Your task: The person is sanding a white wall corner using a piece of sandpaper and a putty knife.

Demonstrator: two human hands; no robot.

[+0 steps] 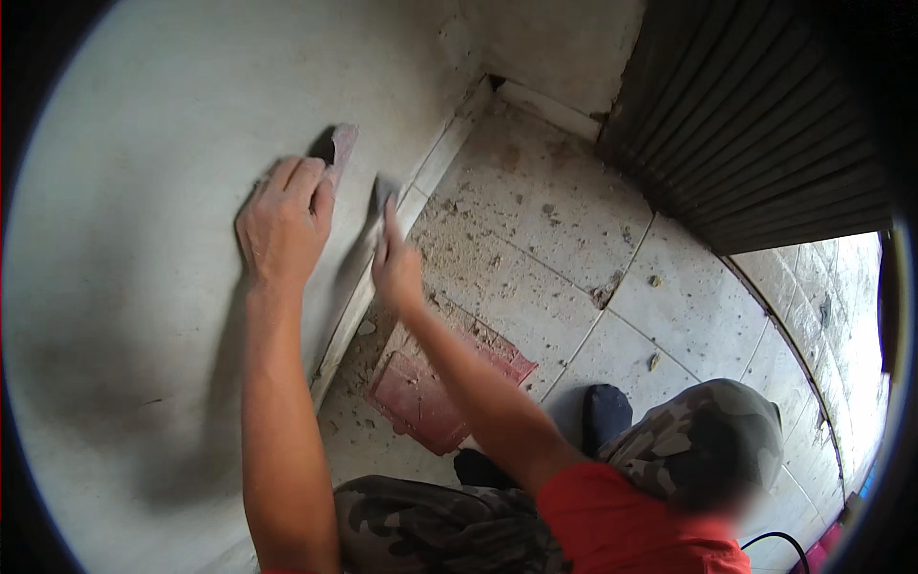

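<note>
My left hand (287, 215) holds a folded pinkish sheet (344, 143) that looks like sandpaper, at the pale wall (165, 158). Part of the sheet sticks out past the fingertips; the rest is hidden under the hand. Lower down, my right hand (398, 276) grips a scraper (384, 188), its grey blade at the wall just above the baseboard tiles (437, 161). The fingers cover most of its handle, and the blade is slightly blurred. Beneath my right forearm, a dusty red plastic dustpan (412, 391) lies on the floor.
Crumbs and dust (466, 251) cover the floor tiles (681, 308) along the baseboard. One tile corner is chipped (607, 290). A dark ribbed shutter or door panel (746, 129) stands at upper right. My shoe (606, 416) rests near the dustpan; a black cable (782, 537) curves at lower right.
</note>
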